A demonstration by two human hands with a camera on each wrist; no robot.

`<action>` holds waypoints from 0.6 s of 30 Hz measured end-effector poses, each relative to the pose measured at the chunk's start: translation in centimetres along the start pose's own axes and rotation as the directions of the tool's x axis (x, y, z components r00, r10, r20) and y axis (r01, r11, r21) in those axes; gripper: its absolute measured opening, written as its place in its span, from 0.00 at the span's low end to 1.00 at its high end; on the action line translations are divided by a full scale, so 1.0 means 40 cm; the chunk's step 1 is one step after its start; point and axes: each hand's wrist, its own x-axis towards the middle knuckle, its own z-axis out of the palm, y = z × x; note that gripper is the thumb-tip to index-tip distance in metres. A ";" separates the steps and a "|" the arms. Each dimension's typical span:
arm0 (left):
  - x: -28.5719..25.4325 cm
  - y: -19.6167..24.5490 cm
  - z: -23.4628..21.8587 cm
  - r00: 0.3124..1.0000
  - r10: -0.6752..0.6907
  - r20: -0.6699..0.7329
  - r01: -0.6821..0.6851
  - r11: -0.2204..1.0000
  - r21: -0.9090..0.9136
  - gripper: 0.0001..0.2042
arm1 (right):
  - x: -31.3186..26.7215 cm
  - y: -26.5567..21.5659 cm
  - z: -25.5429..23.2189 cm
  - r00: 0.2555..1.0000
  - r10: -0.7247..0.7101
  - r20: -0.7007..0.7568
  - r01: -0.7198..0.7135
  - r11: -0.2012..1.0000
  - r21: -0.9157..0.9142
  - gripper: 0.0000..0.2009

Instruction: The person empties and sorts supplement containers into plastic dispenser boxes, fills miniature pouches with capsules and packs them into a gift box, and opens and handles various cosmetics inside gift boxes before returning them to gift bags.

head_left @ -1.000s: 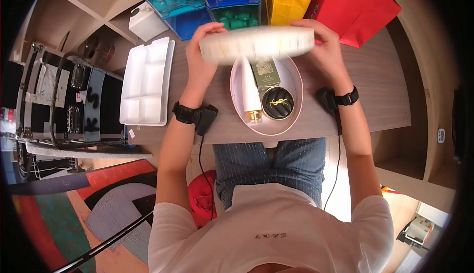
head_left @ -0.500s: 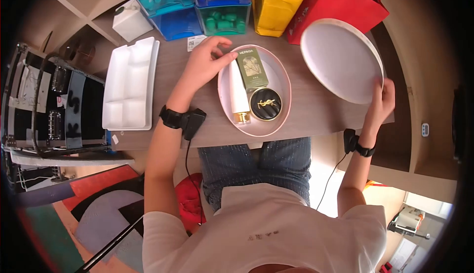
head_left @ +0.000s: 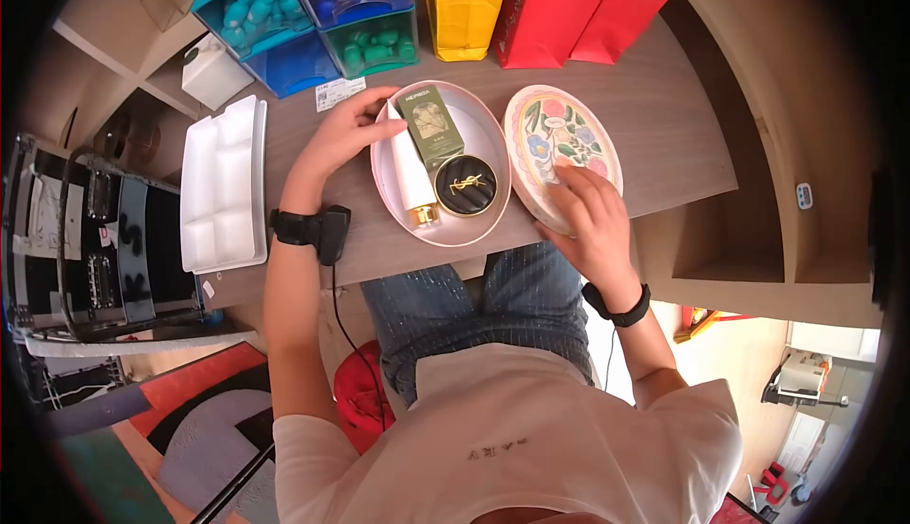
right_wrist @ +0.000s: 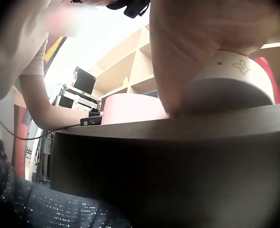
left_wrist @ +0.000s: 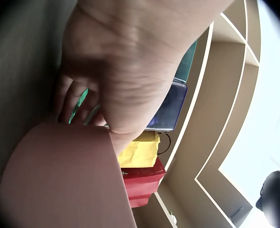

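An oval pink-rimmed box (head_left: 483,121) stands near the table's front edge. Inside lie a white tube (head_left: 408,164) with a gold cap, a green carton (head_left: 432,128) and a round black compact (head_left: 465,186). My left hand (head_left: 339,137) holds the box's far left rim, thumb over the edge beside the tube; the box's pink wall (left_wrist: 66,175) fills the lower left wrist view. Right of the box is its flower-patterned lid (head_left: 559,126), printed side up. My right hand (head_left: 597,225) grips the lid's near edge, fingers on top. In the right wrist view the lid (right_wrist: 244,71) appears tilted, its shadowed underside showing.
A white divided tray (head_left: 225,192) lies at the left. Clear-fronted drawers (head_left: 355,3) with coloured pieces stand at the back, beside a yellow paper bag (head_left: 464,8) and red bags (head_left: 559,12). A printed label (head_left: 339,94) lies before the drawers.
Both hands held the lid above the box; the right hand then carried it rightward, turned it printed side up and lowered it beside the box. The left hand moved to the box's rim.
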 end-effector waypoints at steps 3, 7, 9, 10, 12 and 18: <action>-0.003 -0.001 -0.017 0.996 0.001 0.090 0.006 0.997 -0.073 0.31 | 0.014 -0.009 0.007 0.993 -0.018 0.112 0.016 1.000 0.016 0.34; -0.011 0.007 -0.032 0.987 -0.015 0.162 0.037 0.990 -0.134 0.35 | 0.024 -0.008 0.008 0.989 -0.018 0.148 0.018 1.000 -0.002 0.38; -0.012 0.007 -0.034 0.987 -0.022 0.159 0.044 0.990 -0.131 0.35 | 0.027 0.001 0.008 0.989 -0.028 0.148 0.027 1.000 0.008 0.37; -0.010 0.007 -0.032 0.988 -0.028 0.154 0.049 0.990 -0.131 0.36 | 0.027 0.006 0.008 0.988 -0.040 0.148 0.038 0.999 0.017 0.37; -0.010 0.008 -0.028 0.989 -0.026 0.143 0.045 0.991 -0.129 0.36 | 0.032 0.008 0.004 0.988 -0.037 0.150 0.030 0.998 0.052 0.35; 0.012 -0.006 -0.025 0.997 0.026 0.076 -0.018 0.995 -0.100 0.33 | 0.016 0.039 0.000 0.993 -0.077 0.085 0.052 0.964 0.262 0.26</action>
